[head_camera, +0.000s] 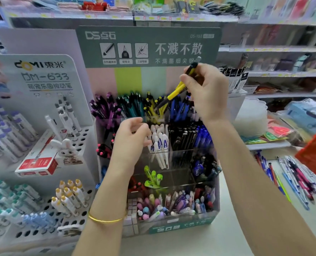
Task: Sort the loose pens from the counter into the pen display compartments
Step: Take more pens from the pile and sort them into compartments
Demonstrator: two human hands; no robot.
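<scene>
My right hand (207,93) grips a yellow and black pen (175,91), tilted with its tip pointing down-left over the yellow pens (150,108) in the top row of the tiered clear pen display (181,150). My left hand (133,139) hovers in front of the display's second row with fingers loosely curled, holding nothing. It wears a gold bangle at the wrist. Loose pens (290,180) lie in a pile on the white counter at the right.
The display's compartments hold purple, teal, blue, white, black and pastel pens. A white perforated stand (48,163) with pens and a red box is at the left. Shelves with goods run behind. A red mesh item (314,154) lies at the right edge.
</scene>
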